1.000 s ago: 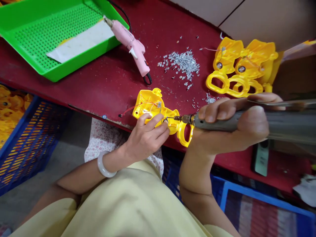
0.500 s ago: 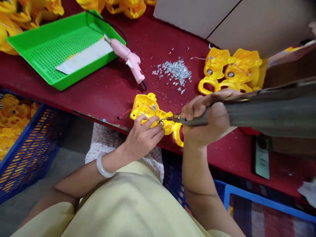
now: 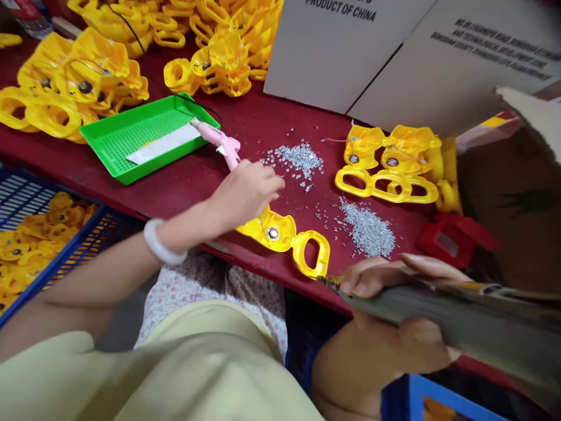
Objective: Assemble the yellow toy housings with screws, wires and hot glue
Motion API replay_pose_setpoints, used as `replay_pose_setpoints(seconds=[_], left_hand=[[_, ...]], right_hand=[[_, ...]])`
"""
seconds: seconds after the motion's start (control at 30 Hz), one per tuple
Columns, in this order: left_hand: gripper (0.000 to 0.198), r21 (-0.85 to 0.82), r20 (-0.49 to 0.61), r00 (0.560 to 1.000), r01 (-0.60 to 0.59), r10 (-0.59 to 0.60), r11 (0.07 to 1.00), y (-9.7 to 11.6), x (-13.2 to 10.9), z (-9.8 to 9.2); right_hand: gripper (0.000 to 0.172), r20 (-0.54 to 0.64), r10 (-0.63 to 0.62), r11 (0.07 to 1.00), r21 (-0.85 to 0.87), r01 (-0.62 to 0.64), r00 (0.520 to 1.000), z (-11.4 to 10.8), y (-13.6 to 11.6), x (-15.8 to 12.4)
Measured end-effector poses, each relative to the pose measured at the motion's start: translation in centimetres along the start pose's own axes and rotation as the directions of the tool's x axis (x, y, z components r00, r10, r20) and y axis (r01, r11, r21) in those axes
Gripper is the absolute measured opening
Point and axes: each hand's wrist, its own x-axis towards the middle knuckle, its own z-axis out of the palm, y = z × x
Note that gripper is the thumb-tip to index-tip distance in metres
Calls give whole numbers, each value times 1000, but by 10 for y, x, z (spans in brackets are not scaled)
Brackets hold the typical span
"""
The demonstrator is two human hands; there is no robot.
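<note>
My left hand (image 3: 246, 193) reaches out over the red table toward a scatter of small silver screws (image 3: 298, 158), its fingers curled together; what they hold, if anything, is hidden. Just below it a yellow plastic toy shell (image 3: 284, 234) lies near the table's front edge, a round metal part showing in it. My right hand (image 3: 385, 318) grips a grey electric screwdriver (image 3: 438, 316) low at the front right, its tip pointing left, off the shell.
A pink glue gun (image 3: 219, 140) lies beside a green tray (image 3: 131, 137). Yellow shells are piled at the back (image 3: 219, 58), left (image 3: 65, 82) and right (image 3: 390, 164). A second screw heap (image 3: 368, 231), a red part (image 3: 456, 237), cardboard box (image 3: 394, 52) and blue crates (image 3: 39, 234) surround.
My left hand left the yellow shell and moved up toward the screws. The screwdriver drew back from the shell, down and right. The view tilted up, showing more of the table.
</note>
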Motion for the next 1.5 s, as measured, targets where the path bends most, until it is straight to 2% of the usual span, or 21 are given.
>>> replay_pose_setpoints(seconds=[0.1,0.2,0.3,0.43,0.5,0.6,0.77,0.83,0.9,1.0,1.07,1.1,1.17,1.2,1.27,1.3,1.33,1.4,1.5], left_hand=[[12,-87,110,982,161,-152,983,-30,56,14],[20,82,254,941,208,-222,975,-41,92,35],[25,220,406,883,153,-233,963,-38,104,44],[20,176,498,852,80,-159,981,-40,105,43],[22,175,479,863,84,-159,981,-44,108,43],[26,245,381,896,142,-230,959,-48,114,49],[26,304,347,907,132,-238,944,-41,122,55],[27,272,287,933,139,-218,952,-35,121,46],[24,164,183,968,145,-175,976,-27,111,29],[16,-168,34,990,140,-136,976,-4,74,-4],[7,-476,26,978,192,-205,858,17,35,-20],[4,-629,60,962,243,-266,738,28,14,-23],[6,-833,205,900,367,-385,415,48,-27,-19],[8,-874,301,855,425,-423,236,57,-45,-12],[13,-893,429,780,443,-457,-81,70,-73,5],[16,-878,477,749,433,-460,-205,75,-83,14],[18,-859,511,727,412,-459,-304,79,-91,22],[23,-820,559,694,378,-454,-431,84,-101,34],[26,-789,585,678,350,-445,-505,86,-107,40]], right_hand=[[36,15,-9,997,78,8,1000,-5,-2,-6],[34,-24,22,995,98,-20,999,-11,-8,-11],[32,-36,43,995,95,-39,998,-19,-10,-15],[32,-119,15,997,80,-6,993,-30,-4,-20],[32,-144,2,998,65,8,990,-34,0,-21],[33,-105,-19,997,78,28,994,-33,3,-21],[31,-162,46,997,64,-36,986,-25,1,-23],[33,-144,75,997,45,-69,987,-25,-2,-25],[37,-94,110,994,27,-108,990,-27,-4,-27],[38,-65,118,993,5,-118,991,-24,-6,-27],[33,-141,86,996,0,-87,986,-16,-8,-24],[30,-187,67,998,8,-67,980,-11,-9,-23],[27,-243,53,998,40,-45,969,-3,-13,-19],[25,-249,58,997,56,-46,967,-1,-16,-18],[23,-212,86,995,69,-73,973,-1,-24,-17],[23,-184,109,993,65,-98,977,-3,-29,-17],[23,-157,137,990,54,-130,978,-4,-34,-17],[23,-48,222,975,17,-222,974,-4,-43,-17],[17,0,230,972,-59,-230,973,11,-51,-14]])
